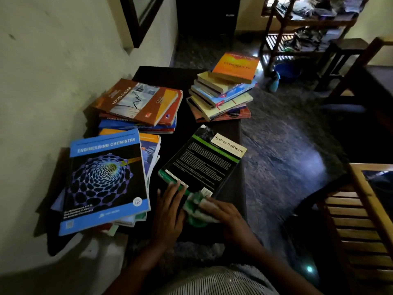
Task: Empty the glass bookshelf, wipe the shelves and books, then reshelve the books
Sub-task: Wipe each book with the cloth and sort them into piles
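The System Software book (202,165) lies back cover up on the dark table (168,79), at about 5 o'clock on the tabletop, with its far corner reaching the table's right edge. The left hand (168,211) is spread with its fingers nearly straight. Its fingertips rest on the book's near left corner, pinning it without gripping anything. The right hand (225,216) lies just beside it at the book's near edge, fingers stretched flat over a crumpled green and white cloth (195,207) and pressing it down against the book rather than closing round it. The cloth is smeared by motion blur, so its folds cannot be read.

At 8 o'clock, the Engineering Chemistry book (104,179) tops an untidy pile that overhangs the table's near left corner. At 10 o'clock, the Applied Costing book (138,101) sits askew on a second pile. At 1 o'clock stands a taller stack of books (221,99), fanned out and crowned by an orange book (234,67).

On the floor beyond the table, at 2 o'clock, a small blue bottle (274,83), probably a sprayer, stands just beside a blue basin (287,71). Both sit at the foot of a cluttered wooden rack (297,28). A slatted wooden chair (357,220) fills the right edge at 4 o'clock, and a striped shirt (223,282) shows at 6 o'clock.
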Available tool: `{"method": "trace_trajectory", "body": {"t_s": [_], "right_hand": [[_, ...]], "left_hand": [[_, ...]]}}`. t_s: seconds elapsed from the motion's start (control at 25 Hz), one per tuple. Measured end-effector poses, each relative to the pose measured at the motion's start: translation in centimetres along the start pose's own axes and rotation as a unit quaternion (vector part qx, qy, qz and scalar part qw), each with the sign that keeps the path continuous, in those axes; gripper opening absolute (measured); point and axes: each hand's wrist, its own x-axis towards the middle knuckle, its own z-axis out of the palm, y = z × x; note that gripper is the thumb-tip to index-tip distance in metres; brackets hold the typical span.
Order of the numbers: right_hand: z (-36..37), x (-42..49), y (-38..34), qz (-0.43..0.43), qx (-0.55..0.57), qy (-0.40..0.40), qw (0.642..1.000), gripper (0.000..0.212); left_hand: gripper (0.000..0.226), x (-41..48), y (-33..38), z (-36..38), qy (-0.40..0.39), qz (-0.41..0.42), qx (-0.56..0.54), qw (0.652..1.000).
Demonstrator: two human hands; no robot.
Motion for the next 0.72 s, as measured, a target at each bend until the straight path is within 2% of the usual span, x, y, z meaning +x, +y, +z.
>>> {"method": "trace_trajectory", "body": {"t_s": [0.08, 0.16, 0.28, 0.36, 0.44, 0.52, 0.64, 0.72], "right_hand": [[-1.8, -0.3, 0.6, 0.062, 0.100, 0.109, 0.987, 0.043], [-3.2, -0.4, 1.0, 0.127, 0.162, 0.196, 0.959, 0.058], [-4.1, -0.4, 0.7, 0.163, 0.202, 0.224, 0.939, 0.068], [-4.1, -0.3, 0.4, 0.162, 0.193, 0.225, 0.941, 0.072], [-3.9, -0.2, 0.1, 0.156, 0.193, 0.227, 0.942, 0.069], [-4.2, 0.1, -0.3, 0.156, 0.207, 0.230, 0.938, 0.065], [-5.1, 0.7, -0.2, 0.177, 0.234, 0.245, 0.924, 0.073], [-5.9, 1.7, -0.4, 0.159, 0.206, 0.245, 0.934, 0.073]], "left_hand": [[0.055, 1.9, 2.3, 0.5, -0.037, 0.010, 0.008, 0.999], [0.069, 4.2, 4.5, 1.3, -0.123, -0.022, 0.091, 0.988], [0.078, 6.2, 6.9, 1.9, -0.250, -0.093, 0.217, 0.939], [0.077, 6.8, 7.9, 1.4, -0.285, -0.082, 0.266, 0.917], [0.076, 7.7, 7.9, 0.3, -0.289, -0.049, 0.302, 0.907], [0.072, 8.9, 7.0, -0.8, -0.261, -0.012, 0.298, 0.918], [0.063, 9.8, 6.2, -2.9, -0.208, 0.029, 0.203, 0.956], [0.053, 10.1, 6.1, -4.4, -0.150, 0.017, 0.105, 0.983]]}}
